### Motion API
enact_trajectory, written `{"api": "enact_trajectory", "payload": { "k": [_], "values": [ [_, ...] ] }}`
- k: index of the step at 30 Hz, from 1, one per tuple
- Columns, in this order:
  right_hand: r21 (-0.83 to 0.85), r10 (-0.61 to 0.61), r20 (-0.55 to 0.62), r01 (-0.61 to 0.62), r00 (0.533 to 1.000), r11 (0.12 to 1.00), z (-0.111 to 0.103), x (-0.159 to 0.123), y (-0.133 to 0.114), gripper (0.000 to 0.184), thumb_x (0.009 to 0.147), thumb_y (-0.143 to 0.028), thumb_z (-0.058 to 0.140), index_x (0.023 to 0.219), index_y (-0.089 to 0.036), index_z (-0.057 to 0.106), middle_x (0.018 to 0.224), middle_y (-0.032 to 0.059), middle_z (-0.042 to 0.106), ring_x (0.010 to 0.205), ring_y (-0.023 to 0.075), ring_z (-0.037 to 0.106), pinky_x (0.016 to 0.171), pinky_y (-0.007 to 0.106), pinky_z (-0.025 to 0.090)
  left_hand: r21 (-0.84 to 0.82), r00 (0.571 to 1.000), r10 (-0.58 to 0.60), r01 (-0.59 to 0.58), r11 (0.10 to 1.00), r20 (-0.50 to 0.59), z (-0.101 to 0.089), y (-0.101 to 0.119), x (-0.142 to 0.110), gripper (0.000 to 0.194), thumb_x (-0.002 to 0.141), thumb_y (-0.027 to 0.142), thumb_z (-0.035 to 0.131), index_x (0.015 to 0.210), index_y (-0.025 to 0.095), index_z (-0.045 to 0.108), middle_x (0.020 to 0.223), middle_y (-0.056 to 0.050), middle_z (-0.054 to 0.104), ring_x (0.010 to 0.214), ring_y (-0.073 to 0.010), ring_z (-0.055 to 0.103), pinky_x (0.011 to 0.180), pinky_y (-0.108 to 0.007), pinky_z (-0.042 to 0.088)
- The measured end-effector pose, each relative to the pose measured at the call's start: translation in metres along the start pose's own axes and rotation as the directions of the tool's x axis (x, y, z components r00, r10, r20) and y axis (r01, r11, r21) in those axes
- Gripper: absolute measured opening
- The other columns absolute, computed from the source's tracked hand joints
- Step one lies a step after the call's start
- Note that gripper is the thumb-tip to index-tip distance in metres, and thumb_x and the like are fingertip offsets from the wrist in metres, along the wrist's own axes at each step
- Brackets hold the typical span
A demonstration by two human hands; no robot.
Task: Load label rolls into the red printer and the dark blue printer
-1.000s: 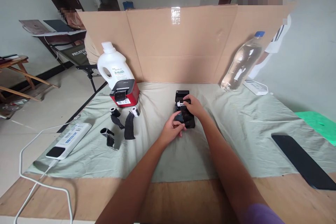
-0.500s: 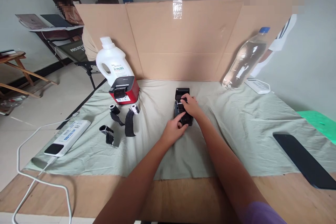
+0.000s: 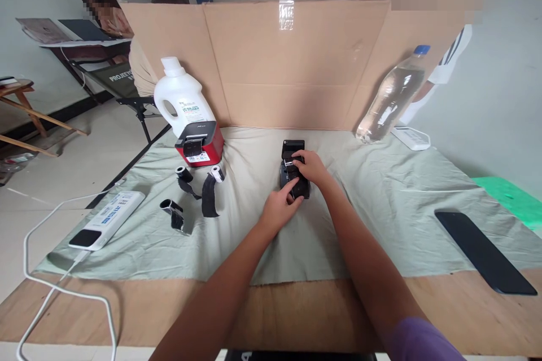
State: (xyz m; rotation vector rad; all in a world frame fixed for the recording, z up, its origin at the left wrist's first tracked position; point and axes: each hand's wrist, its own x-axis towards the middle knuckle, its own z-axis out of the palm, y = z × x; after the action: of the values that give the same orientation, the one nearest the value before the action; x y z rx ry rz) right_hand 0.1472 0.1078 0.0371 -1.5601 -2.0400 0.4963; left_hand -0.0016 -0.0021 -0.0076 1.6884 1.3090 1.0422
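Observation:
A small black portable printer [image 3: 301, 192] lies on the cloth in the middle, its lid [image 3: 293, 148] flipped up at the far end. My left hand [image 3: 280, 205] grips the printer's near end between thumb and fingers. Over the open bay, my right hand [image 3: 312, 168] has its bent fingers on a shiny black roll [image 3: 290, 167], which it partly covers. Left of the hands lie a black paper roll [image 3: 183, 174], a white-cored roll with a black strip [image 3: 210, 196] and a curled black strip [image 3: 172, 213].
Behind those rolls stand a red and black label printer [image 3: 213, 146] and a white detergent jug [image 3: 186, 96]. A white power bank [image 3: 110, 220] with a cable lies left. To the right are a water bottle [image 3: 392, 98] and a phone [image 3: 485, 251]. A cardboard panel [image 3: 288, 67] closes off the back.
The whole view has shifted slightly. My right hand's fingers have moved a little over the roll; my left hand keeps its place on the printer.

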Motion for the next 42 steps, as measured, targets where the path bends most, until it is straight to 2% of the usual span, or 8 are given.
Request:
{"api": "enact_trajectory", "payload": {
  "k": [7, 13, 17, 24, 29, 34, 37, 42],
  "values": [
    [-0.11, 0.155, -0.089, -0.165, 0.984, 0.98, 0.013, -0.006, -0.002, 0.026, 0.083, -0.009, 0.054, 0.101, -0.02, 0.07, 0.122, 0.0117, 0.064, 0.114, 0.0333, 0.052, 0.099, 0.047, 0.041, 0.19, 0.999, -0.005, -0.002, 0.982, 0.035, -0.003, 0.005, -0.002, 0.061, 0.087, 0.035, 0.067, 0.147, 0.029, 0.054, 0.071, 0.002, 0.072, 0.069, -0.0171, 0.068, 0.071, -0.028, 0.052],
    [0.104, 0.148, -0.332, -0.12, 0.932, 0.987, 0.019, 0.002, -0.002, 0.058, 0.085, -0.023, 0.06, 0.14, -0.012, 0.046, 0.137, 0.02, 0.051, 0.121, 0.0322, 0.05, 0.106, 0.048, 0.039, 0.429, 0.997, 0.078, -0.077, 0.9, 0.016, -0.004, 0.007, -0.004, 0.048, 0.091, 0.024, 0.064, 0.138, 0.03, 0.063, 0.107, -0.003, 0.079, 0.093, -0.0218, 0.074, 0.082, -0.031, 0.056],
    [0.227, 0.086, -0.228, -0.033, 0.97, 0.973, 0.001, 0.008, 0.002, 0.054, 0.091, -0.026, 0.055, 0.144, -0.015, 0.047, 0.143, 0.0168, 0.051, 0.109, 0.0255, 0.057, 0.102, 0.043, 0.045, 0.477, 0.979, 0.202, -0.197, 0.857, 0.042, -0.009, 0.003, -0.003, 0.035, 0.096, 0.019, 0.057, 0.126, 0.028, 0.072, 0.11, -0.003, 0.079, 0.096, -0.019, 0.075, 0.084, -0.029, 0.056],
    [0.128, -0.002, 0.161, -0.019, 0.987, 0.992, -0.041, -0.01, -0.011, 0.018, 0.083, -0.018, 0.066, 0.099, -0.019, 0.073, 0.12, 0.0085, 0.057, 0.092, 0.018, 0.061, 0.093, 0.035, 0.05, 0.49, 0.92, 0.377, -0.378, 0.785, 0.107, -0.018, -0.009, -0.005, 0.032, 0.096, 0.02, 0.057, 0.124, 0.027, 0.073, 0.103, -0.002, 0.08, 0.08, -0.0156, 0.075, 0.074, -0.027, 0.058],
    [0.055, 0.145, 0.137, -0.154, 0.98, 0.987, -0.033, -0.01, -0.018, 0.041, 0.086, -0.022, 0.067, 0.127, -0.024, 0.067, 0.137, 0.0122, 0.052, 0.116, 0.026, 0.058, 0.105, 0.042, 0.045, 0.525, 0.92, 0.354, -0.387, 0.758, 0.168, -0.021, -0.01, -0.005, 0.034, 0.095, 0.019, 0.058, 0.123, 0.028, 0.074, 0.104, -0.002, 0.08, 0.081, -0.0179, 0.076, 0.071, -0.029, 0.056],
    [0.169, 0.22, 0.319, -0.284, 0.922, 0.944, -0.022, -0.005, -0.01, 0.054, 0.09, -0.024, 0.062, 0.143, -0.02, 0.055, 0.145, 0.0126, 0.056, 0.127, 0.0259, 0.055, 0.108, 0.038, 0.043, 0.508, 0.934, 0.33, -0.352, 0.786, 0.136, -0.02, -0.004, -0.007, 0.032, 0.093, 0.025, 0.061, 0.122, 0.029, 0.074, 0.079, -0.001, 0.077, 0.065, -0.0147, 0.069, 0.065, -0.027, 0.049],
    [0.157, 0.261, 0.322, -0.323, 0.91, 0.933, -0.021, -0.004, -0.007, 0.058, 0.089, -0.024, 0.064, 0.145, -0.018, 0.053, 0.145, 0.0141, 0.057, 0.127, 0.0266, 0.057, 0.107, 0.037, 0.043, 0.446, 0.954, 0.296, -0.284, 0.849, 0.042, -0.021, 0.001, -0.008, 0.042, 0.09, 0.034, 0.063, 0.131, 0.026, 0.068, 0.061, 0.003, 0.065, 0.057, -0.0126, 0.061, 0.065, -0.026, 0.047],
    [0.172, 0.337, 0.309, -0.4, 0.89, 0.9, -0.019, -0.003, -0.006, 0.066, 0.086, -0.029, 0.069, 0.149, -0.02, 0.049, 0.149, 0.0166, 0.052, 0.119, 0.0282, 0.061, 0.097, 0.037, 0.049, 0.284, 0.978, 0.095, -0.039, 0.958, -0.188, -0.027, 0.001, 0.0, 0.045, 0.099, 0.039, 0.049, 0.138, 0.02, 0.061, 0.07, 0.001, 0.065, 0.067, -0.015, 0.062, 0.07, -0.026, 0.048]
  ]
}}
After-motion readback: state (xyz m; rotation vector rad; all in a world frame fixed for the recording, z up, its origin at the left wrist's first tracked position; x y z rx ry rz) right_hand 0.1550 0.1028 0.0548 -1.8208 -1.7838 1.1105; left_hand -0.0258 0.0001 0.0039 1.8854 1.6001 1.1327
